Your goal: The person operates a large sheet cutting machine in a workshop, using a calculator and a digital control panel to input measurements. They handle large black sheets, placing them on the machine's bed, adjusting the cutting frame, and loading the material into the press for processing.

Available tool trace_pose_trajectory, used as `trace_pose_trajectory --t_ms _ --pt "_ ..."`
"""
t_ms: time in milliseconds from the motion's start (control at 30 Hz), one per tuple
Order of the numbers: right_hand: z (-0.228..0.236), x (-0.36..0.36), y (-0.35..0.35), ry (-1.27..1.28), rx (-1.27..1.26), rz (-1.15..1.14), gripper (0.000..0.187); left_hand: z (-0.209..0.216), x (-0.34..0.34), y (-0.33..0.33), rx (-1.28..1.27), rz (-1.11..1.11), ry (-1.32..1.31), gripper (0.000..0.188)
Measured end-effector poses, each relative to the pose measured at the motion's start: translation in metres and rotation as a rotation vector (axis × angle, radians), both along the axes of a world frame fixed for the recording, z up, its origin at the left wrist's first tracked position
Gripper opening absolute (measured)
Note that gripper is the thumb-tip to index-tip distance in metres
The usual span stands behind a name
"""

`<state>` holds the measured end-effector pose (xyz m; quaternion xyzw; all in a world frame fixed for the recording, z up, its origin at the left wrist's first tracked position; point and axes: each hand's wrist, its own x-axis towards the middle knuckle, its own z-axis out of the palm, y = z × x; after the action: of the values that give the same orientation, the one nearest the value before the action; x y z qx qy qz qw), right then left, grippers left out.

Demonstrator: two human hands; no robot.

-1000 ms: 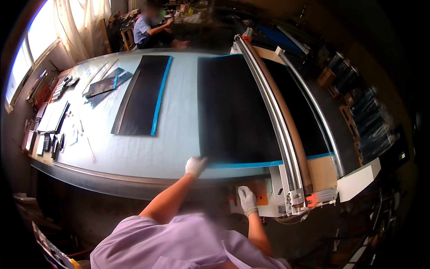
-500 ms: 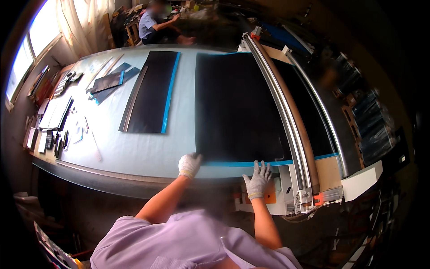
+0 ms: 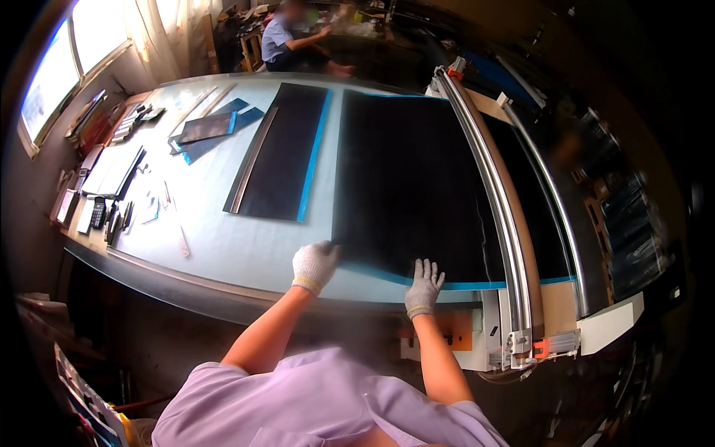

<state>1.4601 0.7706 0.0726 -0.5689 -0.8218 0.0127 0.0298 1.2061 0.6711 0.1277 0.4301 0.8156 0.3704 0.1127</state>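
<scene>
"Where the near edge of the desk (image 3: 205, 238) faces the person, what are the hands doing?"

"The left hand (image 3: 316, 267) is curled closed, gripping the near left corner of a wide black sheet (image 3: 410, 179). The right hand (image 3: 425, 288) is open, fingers spread on its blue near border (image 3: 473, 285)."

"And the sheet itself?"

"It stretches from beside the desk's near edge toward the far one, its right part passing under a brown roller (image 3: 506, 201)."

"Farther off?"

"A calculator (image 3: 98, 212) lies by the near left corner; a narrower black panel (image 3: 279, 156) sits left of the sheet; beyond the far edge, a seated person (image 3: 279, 43)."
</scene>
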Motion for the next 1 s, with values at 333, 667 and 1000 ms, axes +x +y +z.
trace_pose_trajectory --t_ms 333,667,1000 --pt "-0.014 -0.040 -0.016 0.068 -0.102 0.048 0.071 0.016 -0.023 -0.025 0.037 0.066 0.019 0.035" --pt "-0.021 -0.072 -0.031 0.070 -0.146 0.086 0.070 0.008 -0.054 -0.042 0.030 0.125 0.003 0.035" --pt "-0.045 -0.075 -0.034 0.139 -0.104 0.099 0.066 -0.012 -0.064 -0.046 -0.044 0.115 0.002 0.038"
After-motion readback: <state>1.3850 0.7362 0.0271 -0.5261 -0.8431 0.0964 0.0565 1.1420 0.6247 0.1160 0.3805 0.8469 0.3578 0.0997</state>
